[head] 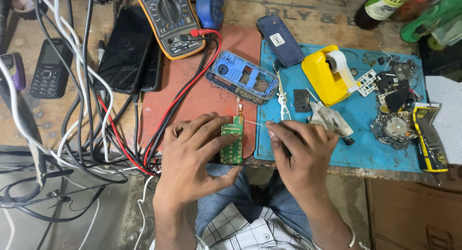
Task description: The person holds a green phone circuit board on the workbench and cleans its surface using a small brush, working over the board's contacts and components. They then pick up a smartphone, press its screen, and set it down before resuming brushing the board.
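Pinched between left hand [192, 153] fingers, a green circuit board [232, 141] sits at the red mat's [192, 93] front edge.
Head view: right hand [305, 151] closes on a thin wire [254, 123] touching the board's top — a slip could scratch it, or tip it off the bench edge toward the lap.

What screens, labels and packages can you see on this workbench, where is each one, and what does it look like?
Multimeter: top centre, yellow and grey body, round dial, screen mostly cut off.
Black keypad phone: far left, dark screen.
Dark slab phones: left of the multimeter, lying flat, blank screens.
Blue phone back: top centre-right, small white sticker.
Bottle: top right, dark glass, green and white label.
Yellow-black tube: right edge, crumpled.
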`<state>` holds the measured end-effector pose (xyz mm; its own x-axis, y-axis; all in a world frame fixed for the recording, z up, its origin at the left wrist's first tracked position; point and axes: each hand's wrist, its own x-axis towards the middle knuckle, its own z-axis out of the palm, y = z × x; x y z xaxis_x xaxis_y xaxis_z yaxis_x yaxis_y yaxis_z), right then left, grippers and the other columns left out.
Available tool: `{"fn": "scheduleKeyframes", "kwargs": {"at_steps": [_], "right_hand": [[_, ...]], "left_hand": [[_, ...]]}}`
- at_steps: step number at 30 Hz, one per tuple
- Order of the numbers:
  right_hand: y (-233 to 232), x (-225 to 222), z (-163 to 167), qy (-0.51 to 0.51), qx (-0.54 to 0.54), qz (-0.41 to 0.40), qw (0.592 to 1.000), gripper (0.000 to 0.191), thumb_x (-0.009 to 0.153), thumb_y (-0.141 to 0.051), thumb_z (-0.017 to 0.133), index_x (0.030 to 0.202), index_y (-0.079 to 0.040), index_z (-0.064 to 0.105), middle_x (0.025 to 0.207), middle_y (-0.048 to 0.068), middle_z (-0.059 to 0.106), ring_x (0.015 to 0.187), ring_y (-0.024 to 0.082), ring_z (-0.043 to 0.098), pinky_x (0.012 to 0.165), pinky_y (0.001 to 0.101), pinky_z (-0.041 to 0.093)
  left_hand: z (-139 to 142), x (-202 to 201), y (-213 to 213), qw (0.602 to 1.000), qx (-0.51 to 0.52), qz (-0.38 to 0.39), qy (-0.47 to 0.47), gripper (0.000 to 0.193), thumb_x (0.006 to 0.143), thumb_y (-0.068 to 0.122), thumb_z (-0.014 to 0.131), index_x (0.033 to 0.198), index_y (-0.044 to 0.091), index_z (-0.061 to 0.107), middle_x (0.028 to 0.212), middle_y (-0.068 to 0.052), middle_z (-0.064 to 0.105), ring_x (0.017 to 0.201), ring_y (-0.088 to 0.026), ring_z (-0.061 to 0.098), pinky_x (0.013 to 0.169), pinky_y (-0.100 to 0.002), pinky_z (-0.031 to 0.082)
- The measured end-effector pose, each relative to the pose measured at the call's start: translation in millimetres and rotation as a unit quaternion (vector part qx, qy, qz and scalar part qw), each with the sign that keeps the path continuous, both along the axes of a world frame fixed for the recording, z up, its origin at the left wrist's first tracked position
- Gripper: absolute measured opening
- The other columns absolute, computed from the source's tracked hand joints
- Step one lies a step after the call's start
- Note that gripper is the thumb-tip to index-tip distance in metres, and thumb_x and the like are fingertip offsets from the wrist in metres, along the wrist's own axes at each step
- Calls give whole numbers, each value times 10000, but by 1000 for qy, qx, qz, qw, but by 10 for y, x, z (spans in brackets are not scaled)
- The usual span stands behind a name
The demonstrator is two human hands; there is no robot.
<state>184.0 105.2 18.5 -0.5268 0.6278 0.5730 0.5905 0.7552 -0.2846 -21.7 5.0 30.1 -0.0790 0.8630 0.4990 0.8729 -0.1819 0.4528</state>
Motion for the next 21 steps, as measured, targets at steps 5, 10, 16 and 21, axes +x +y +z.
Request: {"fn": "scheduleKeyframes", "kwargs": {"at_steps": [5,10,16,21], "right_hand": [[-21,37,-18,2,-12,8,1000,250,923,-169,772,1170,-206,758,1103,-54,682,971,198,558,906,407,339],[-33,52,-29,17,-21,11,1000,259,939,-137,765,1193,-185,750,1105,-46,680,971,189,599,908,393,386],[3,15,6,32,-41,10,999,222,904,-152,799,1121,-184,763,1060,-40,686,908,188,585,856,382,399],[56,-14,24,40,-57,25,997,182,904,-172,811,1083,-175,779,1051,-39,682,879,206,550,858,384,422]], "left_hand": [[-45,8,-24,1000,20,-4,-9,459,696,449,857,1068,195,770,1311,2,682,1267,-238,609,982,-445,387],[-63,17,-22,999,30,-3,-16,424,634,376,839,1008,188,772,1286,5,703,1233,-227,632,974,-438,397],[-74,1,9,999,35,-4,-16,416,633,379,856,998,194,778,1268,10,710,1219,-228,645,970,-433,400],[-125,-6,34,999,41,2,-16,409,672,425,879,994,194,777,1245,-3,709,1214,-245,650,989,-431,401]]}}
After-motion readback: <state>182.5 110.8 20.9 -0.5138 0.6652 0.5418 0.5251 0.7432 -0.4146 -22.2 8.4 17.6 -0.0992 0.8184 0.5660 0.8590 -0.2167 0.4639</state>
